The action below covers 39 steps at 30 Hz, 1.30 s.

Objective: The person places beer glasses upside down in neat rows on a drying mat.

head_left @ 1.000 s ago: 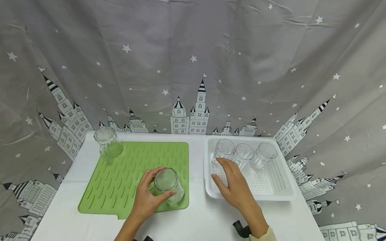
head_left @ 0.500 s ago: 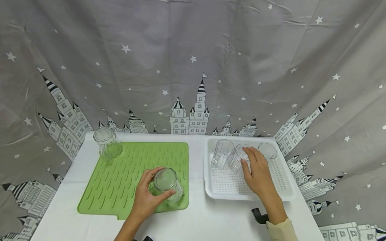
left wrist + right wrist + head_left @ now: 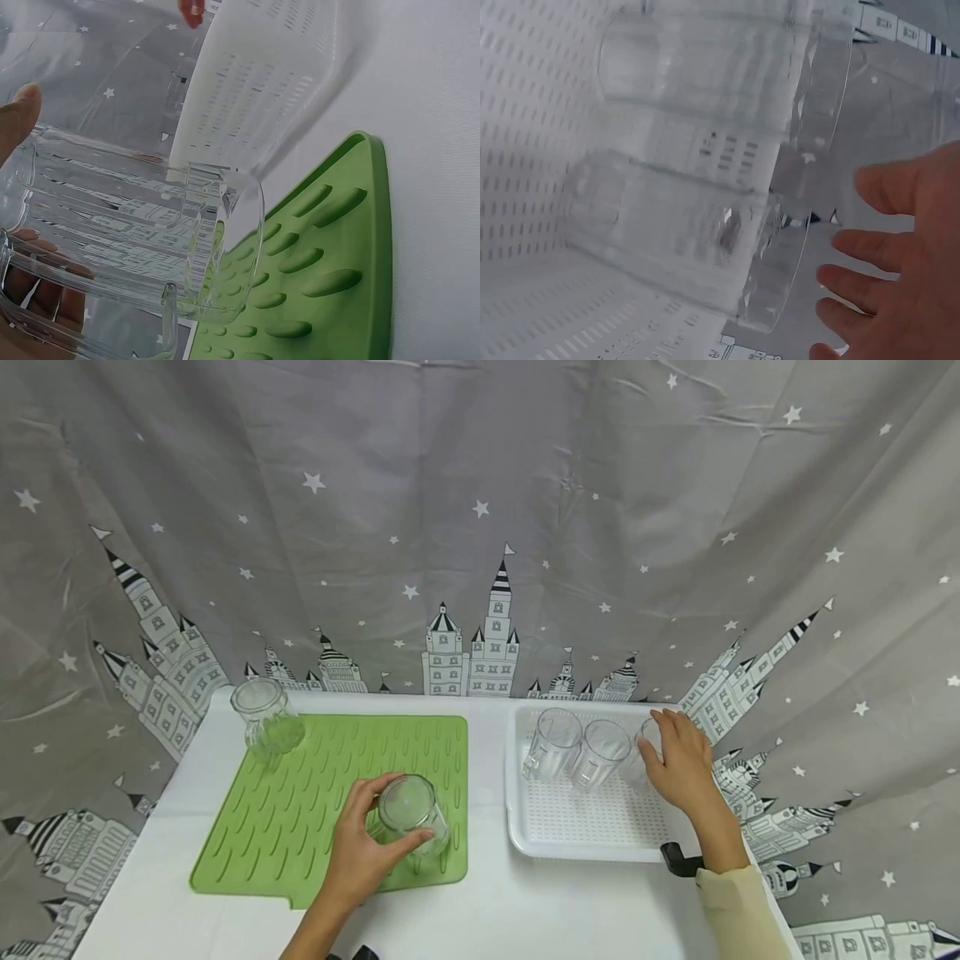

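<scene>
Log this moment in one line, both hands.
left hand: holds glass mug over green mat | right hand: near rightmost mug in white basket

A grey curtain [image 3: 360,435] with stars [image 3: 481,509] and castles [image 3: 496,652] hangs behind a white table [image 3: 510,910].

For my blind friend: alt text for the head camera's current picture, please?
A left hand holds a glass mug at a green mat; the right hand is at the rightmost of three mugs in a white basket. Another mug stands at the mat's far left corner, with a grey castle curtain behind.
</scene>
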Tool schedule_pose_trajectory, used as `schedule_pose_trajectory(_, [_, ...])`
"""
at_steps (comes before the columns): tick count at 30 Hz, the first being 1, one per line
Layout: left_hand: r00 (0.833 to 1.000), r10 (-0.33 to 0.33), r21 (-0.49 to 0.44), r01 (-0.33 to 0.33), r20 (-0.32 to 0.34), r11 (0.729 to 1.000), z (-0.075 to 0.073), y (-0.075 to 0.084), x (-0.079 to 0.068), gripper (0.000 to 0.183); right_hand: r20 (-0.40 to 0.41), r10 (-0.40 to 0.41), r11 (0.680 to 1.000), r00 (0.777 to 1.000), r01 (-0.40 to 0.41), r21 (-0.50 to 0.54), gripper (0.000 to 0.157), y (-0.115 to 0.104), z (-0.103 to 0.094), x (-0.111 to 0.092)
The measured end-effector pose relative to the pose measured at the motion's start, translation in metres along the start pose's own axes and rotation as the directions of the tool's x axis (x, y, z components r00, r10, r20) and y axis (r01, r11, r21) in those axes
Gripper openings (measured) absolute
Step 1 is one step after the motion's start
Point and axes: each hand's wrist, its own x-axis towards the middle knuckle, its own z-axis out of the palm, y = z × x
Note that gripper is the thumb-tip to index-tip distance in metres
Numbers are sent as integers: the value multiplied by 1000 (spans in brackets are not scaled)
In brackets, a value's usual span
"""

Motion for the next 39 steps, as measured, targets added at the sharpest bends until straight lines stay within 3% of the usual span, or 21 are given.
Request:
schedule_pose_trajectory(9, [999,30,-11,-30,-15,999,1,2,5,86,174,85,996,981,-77,-50,67,16,-6,14])
schedule_pose_trajectory(17, [1000,9,10,-8,-29,1000,0,1,8,90,272,94,995,958,-82,-54,67,27,7,18])
schedule_pose_trajectory(22, [999,-4,22,5,-42,1000,-1,0,11,91,260,78,997,962,-72,-34,65,27,11,18])
schedule_pose_trajectory(30, [998,-5,31,7,-60,999,-3,0,19,90,247,83,993,965,-60,-99,62,25,12,16])
schedule_pose_trajectory(39, [994,-32,24,35,-105,999,-14,-16,47,82,235,69,993,970,-44,-111,62,24,14,16])
